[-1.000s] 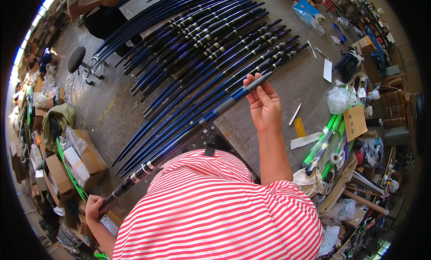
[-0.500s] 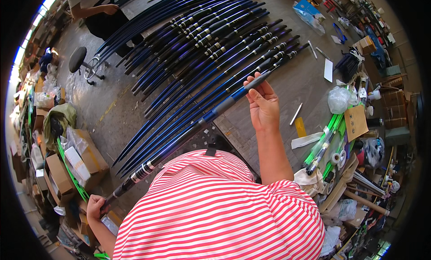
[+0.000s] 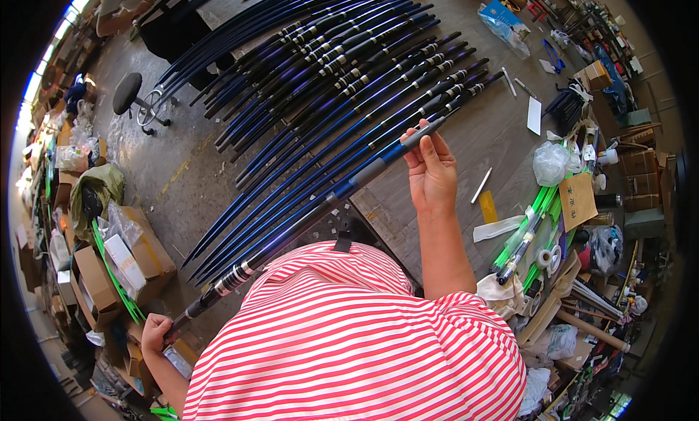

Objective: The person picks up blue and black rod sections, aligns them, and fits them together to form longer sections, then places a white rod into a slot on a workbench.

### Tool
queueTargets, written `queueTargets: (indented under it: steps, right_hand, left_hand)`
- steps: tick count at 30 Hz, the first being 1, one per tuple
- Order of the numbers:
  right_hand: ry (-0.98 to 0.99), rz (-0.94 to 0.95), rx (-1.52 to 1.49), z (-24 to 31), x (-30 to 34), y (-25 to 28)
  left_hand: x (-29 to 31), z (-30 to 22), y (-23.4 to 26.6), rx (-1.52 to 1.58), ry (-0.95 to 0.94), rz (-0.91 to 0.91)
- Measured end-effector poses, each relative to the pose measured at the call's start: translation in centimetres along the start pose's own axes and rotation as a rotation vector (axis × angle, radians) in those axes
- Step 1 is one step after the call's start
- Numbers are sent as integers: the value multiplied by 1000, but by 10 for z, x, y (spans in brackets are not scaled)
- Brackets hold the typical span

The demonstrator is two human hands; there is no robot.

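Note:
A long dark-blue fishing rod [image 3: 291, 228] with silver rings and a grey sleeve slants across in front of my striped shirt. My left hand [image 3: 156, 332] is wrapped round its dark lower end at the left. Towards its upper right end, my right hand [image 3: 432, 175] holds the slim grey section between thumb and fingers, palm up. Just beyond, many similar blue and black rods [image 3: 342, 79] lie side by side on the grey table [image 3: 451, 224], their ringed parts towards the right. The held rod passes over the nearest ones.
On the table's right are a white pen [image 3: 481, 185], a yellow strip [image 3: 488, 207], a clear plastic bag [image 3: 549, 163] and green-wrapped rods [image 3: 537, 228]. Cardboard boxes [image 3: 95, 279] and a round stool [image 3: 127, 92] stand left. A person in dark trousers [image 3: 175, 32] is at the far left.
My right hand has moved slightly right, and the rod's upper end with it. My left hand keeps its grip. The person at the far left has shifted, with the arm further left.

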State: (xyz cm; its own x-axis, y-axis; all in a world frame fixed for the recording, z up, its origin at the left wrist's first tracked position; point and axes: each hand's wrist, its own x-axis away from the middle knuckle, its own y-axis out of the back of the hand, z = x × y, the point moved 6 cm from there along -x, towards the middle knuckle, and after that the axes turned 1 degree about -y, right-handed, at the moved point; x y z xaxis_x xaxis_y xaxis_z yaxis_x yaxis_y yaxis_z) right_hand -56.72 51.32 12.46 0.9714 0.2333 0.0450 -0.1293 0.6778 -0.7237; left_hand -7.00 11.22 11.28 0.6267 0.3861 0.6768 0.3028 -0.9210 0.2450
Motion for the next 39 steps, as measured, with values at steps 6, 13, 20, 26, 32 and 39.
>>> queueTargets:
  steps: [6, 13, 20, 26, 32, 39]
  right_hand:
    - [35, -37, 25, -1, -1, 7]
    - [8, -120, 59, -2, -5, 15]
    - [25, -32, 94, 10, -20, -8]
    - [0, 146, 92, -2, -18, -44]
    - [-465, 806, 220, -109, 98, -137]
    - [-256, 634, 454, -85, 78, -144]
  left_hand:
    - [-1, 3, -1, 56, -4, 2]
    - [-3, -16, -25, 254, -51, 233]
    - [-26, -44, -74, 456, -178, 467]
    - [-73, -126, -166, 464, -321, 654]
    - [-114, -191, -248, 713, -611, 821]
    - [-101, -200, -266, 1243, -50, 1169]
